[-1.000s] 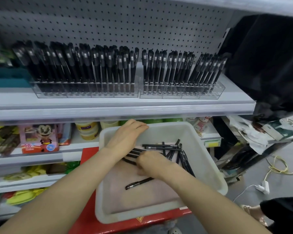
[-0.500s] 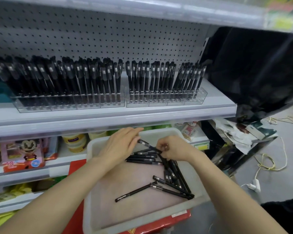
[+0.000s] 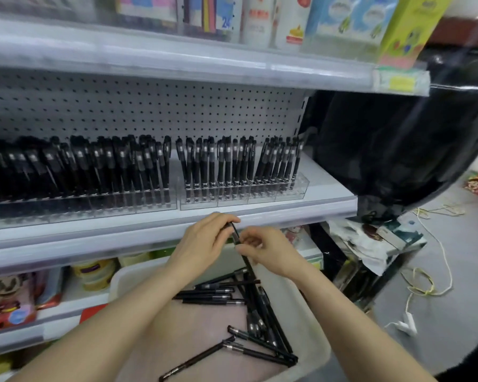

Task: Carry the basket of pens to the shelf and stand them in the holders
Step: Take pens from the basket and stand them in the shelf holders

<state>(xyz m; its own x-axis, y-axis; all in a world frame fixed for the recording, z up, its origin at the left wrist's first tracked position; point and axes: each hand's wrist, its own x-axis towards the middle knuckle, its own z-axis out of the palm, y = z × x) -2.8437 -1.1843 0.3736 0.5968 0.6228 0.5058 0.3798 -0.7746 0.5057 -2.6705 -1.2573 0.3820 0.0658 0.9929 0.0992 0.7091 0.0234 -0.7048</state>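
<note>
Two clear holders (image 3: pixel 240 193) on the shelf (image 3: pixel 326 201) are packed with upright black pens (image 3: pixel 221 166). Below, loose pens (image 3: pixel 213 295) are seen lying in the white basket (image 3: pixel 319 351), some crossed over one another. One pen (image 3: pixel 242 250) is held tilted above the basket, just under the shelf edge: its top is pinched by the left hand (image 3: pixel 202 244), its middle by the right hand (image 3: pixel 268 253). Both grips are closed on it. The leftmost holder is blurred and cut off.
</note>
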